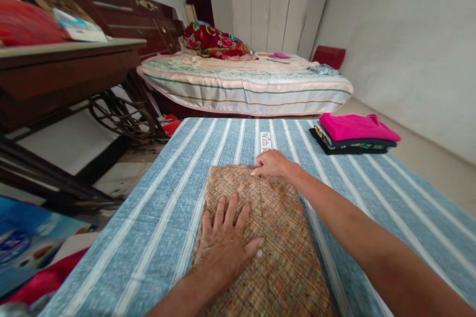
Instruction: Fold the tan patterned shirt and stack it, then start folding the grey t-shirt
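A tan plaid cloth (pixel 277 247) lies folded lengthwise on a blue sheet with white stripes (pixel 163 218). My left hand (pixel 224 245) rests flat on the cloth's near left part, fingers spread. My right hand (pixel 271 163) reaches to the cloth's far edge, fingers curled down and pinching that edge.
A stack of folded clothes with a pink piece on top (pixel 355 132) sits at the sheet's far right. A bed with striped covers (pixel 245 84) stands beyond. A dark treadle sewing table (pixel 67 69) is at the left. Bare floor (pixel 420 158) runs along the right wall.
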### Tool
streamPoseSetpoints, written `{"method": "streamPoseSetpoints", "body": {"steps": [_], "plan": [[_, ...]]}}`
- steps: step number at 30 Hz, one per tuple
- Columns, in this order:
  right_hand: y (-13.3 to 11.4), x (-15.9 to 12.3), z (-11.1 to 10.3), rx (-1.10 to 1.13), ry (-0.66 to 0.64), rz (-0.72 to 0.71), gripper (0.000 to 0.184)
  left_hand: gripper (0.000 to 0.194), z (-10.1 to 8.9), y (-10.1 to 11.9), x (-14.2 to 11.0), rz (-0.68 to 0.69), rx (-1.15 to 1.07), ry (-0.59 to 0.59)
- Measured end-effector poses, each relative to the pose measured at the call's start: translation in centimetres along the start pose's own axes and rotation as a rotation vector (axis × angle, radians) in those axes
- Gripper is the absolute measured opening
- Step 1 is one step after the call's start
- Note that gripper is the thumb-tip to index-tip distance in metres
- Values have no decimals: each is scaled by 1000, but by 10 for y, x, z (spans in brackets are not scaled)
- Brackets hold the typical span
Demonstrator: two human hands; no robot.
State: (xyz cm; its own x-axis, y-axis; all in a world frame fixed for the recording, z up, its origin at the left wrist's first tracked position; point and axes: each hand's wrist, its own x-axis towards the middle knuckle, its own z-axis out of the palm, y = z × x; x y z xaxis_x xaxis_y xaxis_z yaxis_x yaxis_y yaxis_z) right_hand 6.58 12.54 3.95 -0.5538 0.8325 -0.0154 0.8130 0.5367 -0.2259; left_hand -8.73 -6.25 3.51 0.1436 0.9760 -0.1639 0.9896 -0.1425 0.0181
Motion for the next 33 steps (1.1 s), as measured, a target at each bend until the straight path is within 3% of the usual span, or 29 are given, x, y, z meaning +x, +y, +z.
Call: {"method": "streamPoseSetpoints", "body": {"steps": [2,8,15,20,26,30,33], "plan": [[0,-1,-5,-12,-14,-7,27,67,-5,6,-2,32,1,29],[-1,-3,-12,-5,-22,-1,35,65,-1,25,-6,325,-111,40],[18,-1,-21,4,-137,-52,36,68,18,22,-6,342,-155,70],[15,-4,-16,-62,26,66,29,70,22,22,-7,344,-156,107],[-7,-54,-7,-48,261,158,26,70,23,22,-7,352,-152,132],[-28,-98,20,7,263,53,18,71,25,22,-7,345,-139,137],[-36,-112,37,23,288,33,19,71,25,23,-8,344,-127,148]]}}
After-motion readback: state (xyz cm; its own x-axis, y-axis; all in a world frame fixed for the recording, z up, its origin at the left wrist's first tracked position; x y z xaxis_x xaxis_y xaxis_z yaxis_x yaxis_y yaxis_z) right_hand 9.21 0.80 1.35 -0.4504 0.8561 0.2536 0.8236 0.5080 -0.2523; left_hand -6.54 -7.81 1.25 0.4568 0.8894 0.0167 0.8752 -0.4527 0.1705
